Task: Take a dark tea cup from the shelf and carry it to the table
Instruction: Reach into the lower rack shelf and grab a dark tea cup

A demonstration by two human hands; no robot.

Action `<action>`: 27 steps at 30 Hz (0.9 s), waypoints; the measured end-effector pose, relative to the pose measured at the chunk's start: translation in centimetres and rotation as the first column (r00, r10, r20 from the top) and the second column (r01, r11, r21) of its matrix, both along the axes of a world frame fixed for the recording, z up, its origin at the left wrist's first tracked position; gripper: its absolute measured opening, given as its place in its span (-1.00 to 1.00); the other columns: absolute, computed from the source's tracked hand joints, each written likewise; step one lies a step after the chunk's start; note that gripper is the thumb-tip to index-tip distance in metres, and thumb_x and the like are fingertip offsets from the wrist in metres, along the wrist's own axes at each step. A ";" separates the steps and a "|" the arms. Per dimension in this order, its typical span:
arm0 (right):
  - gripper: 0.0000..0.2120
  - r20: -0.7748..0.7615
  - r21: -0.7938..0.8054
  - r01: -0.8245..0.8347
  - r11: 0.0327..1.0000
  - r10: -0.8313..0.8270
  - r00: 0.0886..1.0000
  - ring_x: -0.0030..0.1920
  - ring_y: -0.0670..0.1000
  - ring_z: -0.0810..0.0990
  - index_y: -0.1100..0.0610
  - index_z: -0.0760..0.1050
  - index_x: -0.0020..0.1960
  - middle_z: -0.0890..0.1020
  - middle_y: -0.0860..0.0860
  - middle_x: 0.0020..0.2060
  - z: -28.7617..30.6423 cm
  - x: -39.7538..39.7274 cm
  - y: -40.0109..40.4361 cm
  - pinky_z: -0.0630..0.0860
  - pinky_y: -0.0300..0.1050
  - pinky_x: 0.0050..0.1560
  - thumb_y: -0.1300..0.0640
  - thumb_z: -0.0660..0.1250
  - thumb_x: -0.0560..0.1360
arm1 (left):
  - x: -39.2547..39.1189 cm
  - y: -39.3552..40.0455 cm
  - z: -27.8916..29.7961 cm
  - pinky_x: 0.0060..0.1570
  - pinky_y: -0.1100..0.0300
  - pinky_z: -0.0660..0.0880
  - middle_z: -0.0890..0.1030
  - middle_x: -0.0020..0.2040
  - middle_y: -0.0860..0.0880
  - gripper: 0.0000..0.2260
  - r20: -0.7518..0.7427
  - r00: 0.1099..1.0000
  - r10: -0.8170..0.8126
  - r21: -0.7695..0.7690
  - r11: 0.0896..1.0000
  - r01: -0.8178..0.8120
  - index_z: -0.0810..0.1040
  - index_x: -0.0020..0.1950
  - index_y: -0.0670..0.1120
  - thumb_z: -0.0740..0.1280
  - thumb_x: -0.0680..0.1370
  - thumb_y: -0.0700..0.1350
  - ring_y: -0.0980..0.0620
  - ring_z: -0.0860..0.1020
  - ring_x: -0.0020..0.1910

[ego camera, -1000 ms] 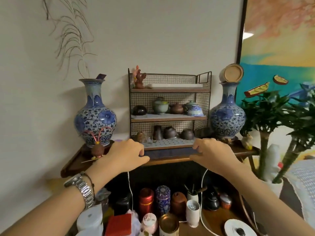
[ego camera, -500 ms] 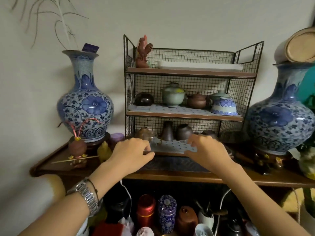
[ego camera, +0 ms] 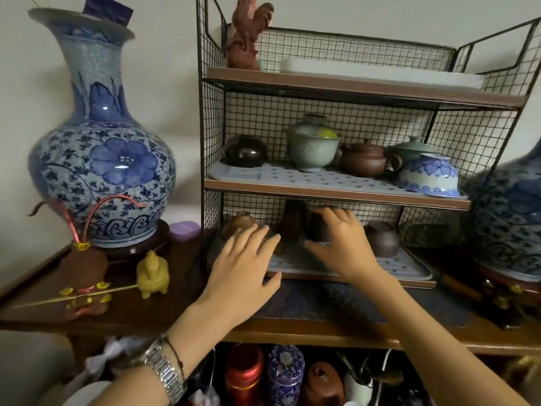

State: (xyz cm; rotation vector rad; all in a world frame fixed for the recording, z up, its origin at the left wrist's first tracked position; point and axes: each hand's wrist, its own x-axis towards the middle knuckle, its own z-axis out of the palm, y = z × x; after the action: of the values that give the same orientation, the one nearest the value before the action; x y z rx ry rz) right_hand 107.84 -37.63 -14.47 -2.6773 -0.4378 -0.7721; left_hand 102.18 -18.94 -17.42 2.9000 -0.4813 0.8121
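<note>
Both hands reach into the bottom tier of a wire-mesh shelf (ego camera: 345,83) that stands on a dark wooden counter (ego camera: 322,326). The right hand (ego camera: 345,244) has its fingers spread around a dark tea cup (ego camera: 317,228) standing on the grey mat (ego camera: 392,266) of that lowest tier; fingers curve over the cup's top and the thumb stretches out low on its left, but whether they are already touching it cannot be told, since the hand hides most of the cup. Just to the cup's left stands a taller dark vessel (ego camera: 294,221), and well to the right sits another dark rounded cup (ego camera: 382,238). The left hand (ego camera: 243,271), with a metal watch (ego camera: 164,373) on its wrist, is open and empty, fingers loosely spread, resting at the front left edge of the tier, just below a brown rounded pot (ego camera: 238,224). On the middle tier sit a dark glossy bowl (ego camera: 244,150), a pale green lidded cup (ego camera: 313,143), a brown teapot (ego camera: 366,158) and an upturned blue-and-white bowl (ego camera: 427,178). A red rooster figurine (ego camera: 246,33) stands on the top tier. A large blue-and-white vase (ego camera: 102,153) stands on the counter to the shelf's left, with a small yellow figurine (ego camera: 153,275) in front of it.
</note>
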 end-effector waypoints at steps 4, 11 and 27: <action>-0.36 -0.044 -0.014 -0.002 1.000 0.002 0.999 0.28 0.27 0.45 0.09 0.37 0.39 0.55 0.19 0.25 0.3 1.8 0.5 0.33 0.08 0.30 0.02 0.48 0.36 | 0.7 0.5 -0.5 0.30 0.03 0.18 0.56 0.29 -0.06 -0.46 0.068 0.997 0.031 0.064 0.997 -0.036 0.50 0.32 -0.05 0.40 0.39 0.14 -0.05 0.50 0.30; -0.38 -0.048 0.011 -0.010 1.000 0.011 0.999 0.24 0.21 0.54 0.03 0.42 0.35 0.62 0.12 0.20 0.2 4.1 1.2 0.45 0.12 0.24 0.01 0.50 0.33 | 1.4 1.2 -0.8 0.36 -0.02 0.29 0.53 0.33 -0.06 -0.48 0.090 0.996 -0.022 0.095 0.995 0.013 0.47 0.35 -0.06 0.33 0.45 0.14 -0.04 0.47 0.33; -0.42 -0.037 0.069 -0.052 0.996 0.055 0.998 0.23 0.19 0.56 -0.02 0.44 0.34 0.62 0.10 0.21 -0.7 6.3 1.7 0.49 0.16 0.23 0.03 0.48 0.34 | 1.6 1.8 -0.9 0.34 -0.01 0.34 0.53 0.32 -0.03 -0.54 0.107 0.993 -0.045 0.038 0.998 0.042 0.47 0.32 -0.03 0.27 0.47 0.12 -0.04 0.46 0.32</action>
State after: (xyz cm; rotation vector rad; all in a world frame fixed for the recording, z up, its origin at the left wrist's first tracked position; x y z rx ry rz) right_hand 114.12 -35.97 -15.18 -2.6019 -0.4634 -0.7057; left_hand 103.77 -17.18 -18.34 2.8774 -0.5726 0.9678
